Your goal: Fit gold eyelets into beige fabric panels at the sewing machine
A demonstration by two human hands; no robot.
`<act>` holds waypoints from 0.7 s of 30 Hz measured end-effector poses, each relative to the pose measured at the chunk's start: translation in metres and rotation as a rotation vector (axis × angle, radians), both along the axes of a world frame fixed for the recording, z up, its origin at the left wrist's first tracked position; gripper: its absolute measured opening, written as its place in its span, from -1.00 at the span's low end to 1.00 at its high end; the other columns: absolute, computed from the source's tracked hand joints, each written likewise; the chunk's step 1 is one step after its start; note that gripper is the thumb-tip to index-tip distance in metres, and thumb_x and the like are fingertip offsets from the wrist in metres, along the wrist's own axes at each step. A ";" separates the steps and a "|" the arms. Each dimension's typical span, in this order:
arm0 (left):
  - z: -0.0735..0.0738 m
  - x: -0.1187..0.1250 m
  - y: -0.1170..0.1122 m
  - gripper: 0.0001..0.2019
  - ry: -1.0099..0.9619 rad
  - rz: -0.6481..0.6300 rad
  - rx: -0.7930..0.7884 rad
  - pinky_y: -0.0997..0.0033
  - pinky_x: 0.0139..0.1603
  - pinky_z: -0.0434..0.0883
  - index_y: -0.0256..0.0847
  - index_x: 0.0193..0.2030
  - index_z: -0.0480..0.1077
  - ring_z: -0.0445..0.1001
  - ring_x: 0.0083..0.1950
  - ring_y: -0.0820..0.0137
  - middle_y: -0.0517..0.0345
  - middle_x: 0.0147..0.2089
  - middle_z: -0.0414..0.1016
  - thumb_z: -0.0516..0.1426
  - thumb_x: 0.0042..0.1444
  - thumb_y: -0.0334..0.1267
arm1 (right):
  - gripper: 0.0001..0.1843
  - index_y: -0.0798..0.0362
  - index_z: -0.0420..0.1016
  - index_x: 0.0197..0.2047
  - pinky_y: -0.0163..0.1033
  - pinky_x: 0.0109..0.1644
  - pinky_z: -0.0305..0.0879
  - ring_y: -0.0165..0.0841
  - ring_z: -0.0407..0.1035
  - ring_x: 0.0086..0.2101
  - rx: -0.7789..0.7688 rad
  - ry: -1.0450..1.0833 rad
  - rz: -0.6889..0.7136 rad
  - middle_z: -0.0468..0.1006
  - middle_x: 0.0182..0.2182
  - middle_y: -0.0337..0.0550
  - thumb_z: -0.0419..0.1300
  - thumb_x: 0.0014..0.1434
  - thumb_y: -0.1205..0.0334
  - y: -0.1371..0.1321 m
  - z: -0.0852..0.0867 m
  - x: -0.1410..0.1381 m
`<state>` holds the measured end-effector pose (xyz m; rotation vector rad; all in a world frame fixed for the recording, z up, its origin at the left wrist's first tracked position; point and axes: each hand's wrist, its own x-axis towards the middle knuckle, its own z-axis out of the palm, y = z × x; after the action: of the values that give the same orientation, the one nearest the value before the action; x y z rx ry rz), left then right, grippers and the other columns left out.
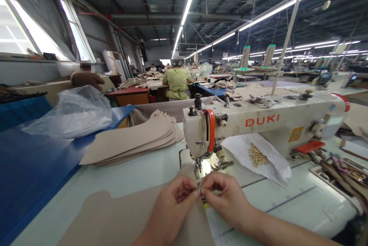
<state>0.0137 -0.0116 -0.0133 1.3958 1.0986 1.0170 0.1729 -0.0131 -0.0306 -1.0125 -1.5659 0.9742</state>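
My left hand [178,200] and my right hand [225,196] meet fingertip to fingertip just in front of the sewing machine's needle area [200,164]. Both are closed in a pinch around a small, thin greyish piece [199,187], too small to name. Under my left hand and forearm lies a large beige fabric panel [115,215], whose far end reaches the presser foot. The white sewing machine [230,123] stands right behind my hands, its lamp lit. Gold-coloured metal pieces [258,156] rest in a heap on a white sheet [276,165] beneath the machine's arm.
A stack of beige panels [135,138] sits left of the machine. Further left, a clear plastic bag [83,112] lies on a blue surface [37,169]. Straps and rings [345,173] fill a tray at right. Thread cones [245,58] stand behind; a person in green [177,83] sits ahead.
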 end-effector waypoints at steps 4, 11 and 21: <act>0.001 -0.001 -0.004 -0.89 0.118 0.032 0.138 0.48 -0.31 0.39 -0.20 -0.39 0.31 0.45 -0.37 0.41 0.21 -0.43 0.42 0.17 -0.04 -0.27 | -0.81 0.13 0.36 -0.52 -0.39 -0.42 0.18 -0.48 0.24 -0.52 -0.135 0.145 0.061 0.40 -0.57 -0.25 0.26 -0.03 0.21 0.003 -0.003 -0.002; 0.001 -0.003 -0.008 -0.96 0.288 0.056 0.276 0.46 -0.28 0.41 -0.16 -0.37 0.32 0.47 -0.35 0.37 0.21 -0.41 0.45 0.14 0.00 -0.31 | -0.62 0.11 0.39 -0.33 -0.36 -0.33 0.27 -0.45 0.37 -0.47 -0.291 0.319 0.225 0.49 -0.48 -0.24 0.36 -0.10 0.03 0.005 -0.003 0.001; 0.003 -0.007 -0.005 -0.87 0.351 -0.069 0.245 0.48 -0.22 0.37 -0.15 -0.31 0.47 0.49 -0.27 0.33 0.16 -0.32 0.53 0.09 0.09 -0.26 | -0.74 0.14 0.38 -0.42 -0.41 -0.40 0.20 -0.49 0.29 -0.50 -0.241 0.185 0.249 0.43 -0.54 -0.26 0.23 0.06 0.09 0.002 0.002 0.003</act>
<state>0.0066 -0.0169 -0.0105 1.8492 1.1960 0.8995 0.1762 -0.0111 -0.0283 -0.8722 -1.4666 1.4156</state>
